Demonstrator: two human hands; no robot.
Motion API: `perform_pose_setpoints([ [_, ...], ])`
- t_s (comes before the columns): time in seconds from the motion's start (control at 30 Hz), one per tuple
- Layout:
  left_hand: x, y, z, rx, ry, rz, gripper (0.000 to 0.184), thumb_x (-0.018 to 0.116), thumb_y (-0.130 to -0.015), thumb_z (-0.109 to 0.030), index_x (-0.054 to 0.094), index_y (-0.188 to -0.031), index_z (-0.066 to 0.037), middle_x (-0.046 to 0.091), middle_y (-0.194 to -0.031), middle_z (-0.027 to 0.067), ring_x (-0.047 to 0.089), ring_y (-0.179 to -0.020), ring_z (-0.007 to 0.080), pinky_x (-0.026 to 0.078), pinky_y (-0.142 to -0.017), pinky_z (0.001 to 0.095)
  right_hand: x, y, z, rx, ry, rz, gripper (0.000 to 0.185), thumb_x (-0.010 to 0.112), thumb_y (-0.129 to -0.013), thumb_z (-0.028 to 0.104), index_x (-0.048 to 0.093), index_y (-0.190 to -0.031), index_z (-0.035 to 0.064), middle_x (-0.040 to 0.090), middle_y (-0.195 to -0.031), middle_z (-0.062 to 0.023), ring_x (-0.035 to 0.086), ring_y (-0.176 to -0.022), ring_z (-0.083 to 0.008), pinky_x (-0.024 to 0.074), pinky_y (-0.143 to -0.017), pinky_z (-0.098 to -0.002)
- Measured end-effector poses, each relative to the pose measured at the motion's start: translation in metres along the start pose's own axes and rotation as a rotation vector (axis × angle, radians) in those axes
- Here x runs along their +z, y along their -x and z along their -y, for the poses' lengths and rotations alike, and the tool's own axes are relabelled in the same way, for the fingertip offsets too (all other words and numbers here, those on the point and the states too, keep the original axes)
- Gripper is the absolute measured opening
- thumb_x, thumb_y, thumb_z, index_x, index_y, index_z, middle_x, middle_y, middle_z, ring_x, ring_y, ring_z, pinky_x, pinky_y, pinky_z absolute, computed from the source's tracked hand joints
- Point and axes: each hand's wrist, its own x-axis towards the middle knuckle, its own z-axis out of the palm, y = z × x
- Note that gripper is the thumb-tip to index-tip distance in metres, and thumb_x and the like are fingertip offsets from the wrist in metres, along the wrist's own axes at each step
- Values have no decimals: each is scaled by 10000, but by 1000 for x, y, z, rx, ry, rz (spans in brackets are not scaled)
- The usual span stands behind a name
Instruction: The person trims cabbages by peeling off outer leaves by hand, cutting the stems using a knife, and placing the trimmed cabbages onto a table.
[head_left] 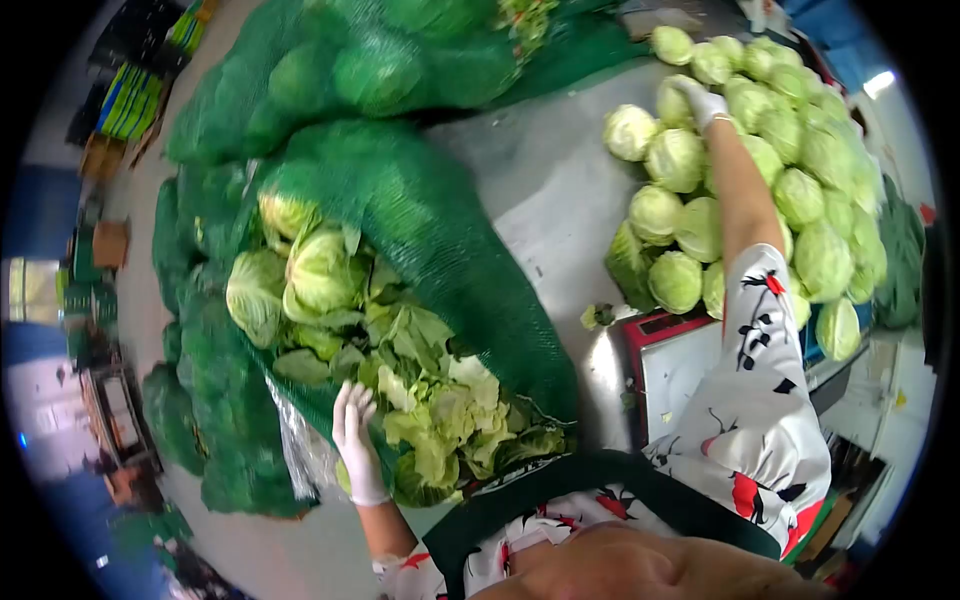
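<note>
My right hand (703,102), in a white glove, reaches to the far side of a heap of trimmed pale-green cabbages (825,150). Its fingers are closed on a cabbage (674,102) at the heap's left edge. In a white glove too, my left hand (354,425) is beside the loose outer leaves (440,425), its fingers stretched out and holding nothing. Those leaves lie in the mouth of a green mesh sack (430,215), along with untrimmed cabbages (322,272).
More full mesh sacks (385,65) lie at the back and others (220,400) stand on the left. A metal table (540,150) runs between sack and heap. A red-edged scale (675,375) sits under my right arm. Stacked boxes (112,243) are at the far left.
</note>
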Motion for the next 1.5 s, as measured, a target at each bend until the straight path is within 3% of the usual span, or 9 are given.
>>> perform_pose_setpoints([
  [0.2,22,-34,8,163,-170,-109,452,614,-999,-126,522,-1427,-12,602,-1368,141,608,-1202,239,453,-1061,361,10,-74,0,-292,889,-92,727,591,-848,629,668,-1262,36,635,-1294,-251,577,-1266,-380,440,-1059,-413],
  [0.27,40,-46,3,357,-395,-131,501,683,-937,-113,543,-1412,-35,620,-1346,128,609,-1203,263,450,-1069,373,18,-46,31,-373,643,-164,611,655,-868,549,704,-1213,46,733,-1128,-164,687,-832,-290,526,-738,-377],
  [0.37,77,-66,-18,799,-806,-4,674,793,-815,-237,540,-1416,-68,588,-1374,147,524,-1304,359,377,-1134,475,44,127,89,-540,-166,37,394,666,-942,428,732,-1163,109,760,-951,-29,435,-426,-62,347,-406,-244],
  [0.5,134,-64,-8,663,-1212,251,839,808,-744,-480,514,-1437,-108,354,-1573,146,256,-1462,452,187,-1181,625,48,377,99,-635,-85,725,364,597,-992,393,723,-1170,102,767,-1020,-2,491,-458,-25,383,-401,-197],
  [0.67,93,-37,60,698,-1109,235,749,868,-627,-244,574,-1305,-119,400,-1521,119,368,-1387,410,393,-1049,548,92,521,-21,-122,-148,1304,377,659,-987,264,649,-1338,125,760,-960,-32,517,-470,-27,419,-432,-174],
  [0.87,-5,7,86,529,-1163,147,453,760,-662,-36,593,-1078,-106,595,-1286,71,584,-1111,326,470,-935,428,120,473,-117,-443,-63,569,468,665,-984,239,577,-1413,73,698,-869,-35,548,-626,-100,486,-595,-271],
  [1.03,-55,-4,67,257,-1173,-29,566,814,-722,-300,615,-1209,-92,553,-1383,126,522,-1239,409,412,-1068,472,110,443,-110,-661,76,360,427,674,-961,239,629,-1324,17,681,-792,-140,594,-635,-186,502,-652,-321],
  [1.3,126,-58,-9,913,-742,294,397,675,-915,-267,631,-1238,-41,690,-1139,162,646,-1074,336,527,-925,420,144,435,-104,-512,27,355,398,656,-943,253,658,-1278,37,749,-928,-181,733,-827,-274,550,-779,-370],
  [1.5,213,-113,12,396,-1044,256,1028,834,-702,-516,387,-1434,51,575,-1282,284,561,-1212,400,502,-981,465,146,413,-96,-538,178,292,478,626,-937,330,622,-1316,38,711,-847,-208,693,-780,-371,528,-734,-426],
])
